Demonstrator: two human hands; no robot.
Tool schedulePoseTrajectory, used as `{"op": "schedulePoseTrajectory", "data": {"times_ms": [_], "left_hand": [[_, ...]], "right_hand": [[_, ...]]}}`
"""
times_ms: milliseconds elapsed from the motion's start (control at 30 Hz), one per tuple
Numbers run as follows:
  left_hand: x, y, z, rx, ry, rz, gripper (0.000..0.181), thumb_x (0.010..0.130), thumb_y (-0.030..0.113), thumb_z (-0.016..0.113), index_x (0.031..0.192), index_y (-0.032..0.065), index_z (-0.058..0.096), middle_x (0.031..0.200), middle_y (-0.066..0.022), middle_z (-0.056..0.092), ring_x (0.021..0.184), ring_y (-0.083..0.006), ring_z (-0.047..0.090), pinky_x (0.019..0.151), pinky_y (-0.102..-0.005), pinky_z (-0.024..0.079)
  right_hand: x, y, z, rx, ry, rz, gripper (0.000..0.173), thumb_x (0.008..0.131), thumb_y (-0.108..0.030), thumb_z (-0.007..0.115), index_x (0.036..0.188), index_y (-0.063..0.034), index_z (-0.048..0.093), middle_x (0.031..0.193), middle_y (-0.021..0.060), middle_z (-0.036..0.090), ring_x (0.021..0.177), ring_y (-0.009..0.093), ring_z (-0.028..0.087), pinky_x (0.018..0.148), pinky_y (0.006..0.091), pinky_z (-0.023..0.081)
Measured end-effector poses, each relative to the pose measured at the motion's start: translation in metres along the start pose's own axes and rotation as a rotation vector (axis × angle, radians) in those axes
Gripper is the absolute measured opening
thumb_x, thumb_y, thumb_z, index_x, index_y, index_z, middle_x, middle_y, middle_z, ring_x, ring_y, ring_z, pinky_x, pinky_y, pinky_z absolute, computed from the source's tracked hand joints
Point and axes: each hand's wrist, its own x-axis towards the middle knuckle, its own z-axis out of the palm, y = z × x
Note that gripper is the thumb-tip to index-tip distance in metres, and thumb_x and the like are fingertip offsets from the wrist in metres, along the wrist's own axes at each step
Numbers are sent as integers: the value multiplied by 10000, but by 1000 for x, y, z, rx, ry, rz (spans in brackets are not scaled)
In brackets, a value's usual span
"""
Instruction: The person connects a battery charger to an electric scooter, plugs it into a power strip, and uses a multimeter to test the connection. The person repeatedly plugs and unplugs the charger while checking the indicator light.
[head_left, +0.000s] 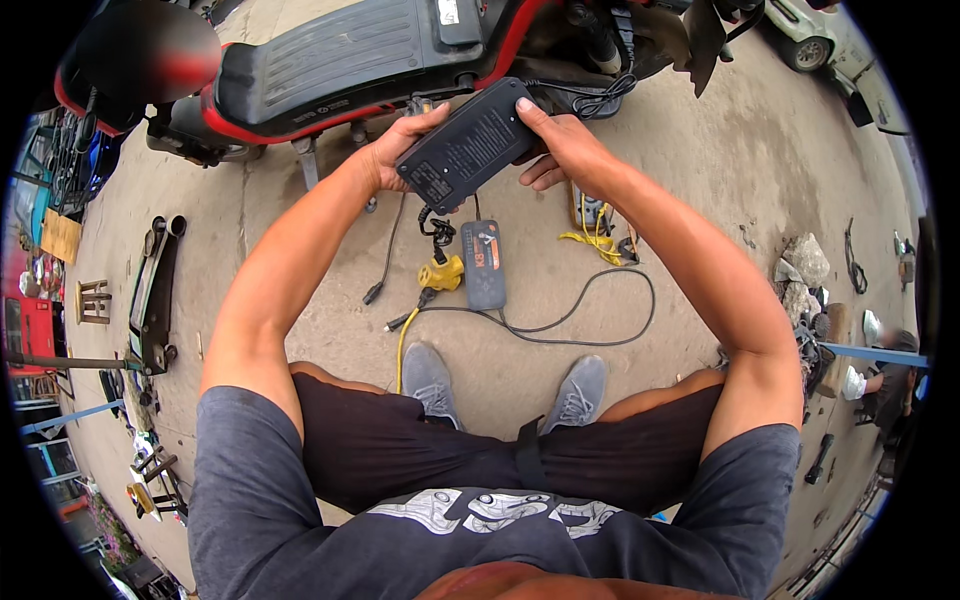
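Observation:
Between my two hands is a black battery charger (472, 146), tilted, its underside with printed writing facing me. My left hand (401, 148) grips its lower left end, thumb on the edge. My right hand (562, 142) clasps the upper right end with the thumb on top. A cord runs from the charger's upper end toward the scooter. Below it, a coiled black cord (441, 229) hangs down to a yellow outlet block (441, 272) on the concrete. Beside that block lies a second grey charger (484, 264) with an orange label.
A red and black electric scooter (330, 71) stands just beyond my hands. A multimeter (589, 210) with yellow leads lies right of the chargers. One loose black cable (577, 307) loops near my shoes. Left stands a floor jack (154, 300); rocks (806, 259) and a seated person are at right.

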Motion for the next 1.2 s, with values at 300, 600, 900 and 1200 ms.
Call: {"op": "schedulePoseTrajectory", "data": {"times_ms": [300,600,900,1200], "left_hand": [[-7,4,26,-4,-130,-97,895,931,736,347,1376,-27,488,1149,-418,580,926,-462,682,780,-544,571],[-10,7,24,13,-154,-125,925,928,748,319,1405,-31,463,1202,-446,546,907,-452,692,780,-502,581],[-10,7,24,8,-149,-136,922,928,743,331,1411,-32,460,1219,-452,534,911,-461,689,787,-498,581],[-9,7,23,19,-145,-129,910,934,730,330,1405,-37,461,1208,-453,538,875,-454,696,739,-489,594]], "right_hand": [[5,3,-1,133,-42,-71,847,865,-719,578,1222,48,602,1083,149,664,949,226,678,756,365,614],[4,2,3,160,-33,-77,811,904,-677,558,1234,64,579,1112,150,648,1018,233,658,777,388,619],[5,4,2,151,-36,-57,818,910,-683,540,1231,69,574,1105,156,647,1024,233,660,785,382,622],[4,3,2,149,-47,-60,824,912,-686,535,1236,72,568,1110,160,647,1017,239,666,801,390,617]]}}
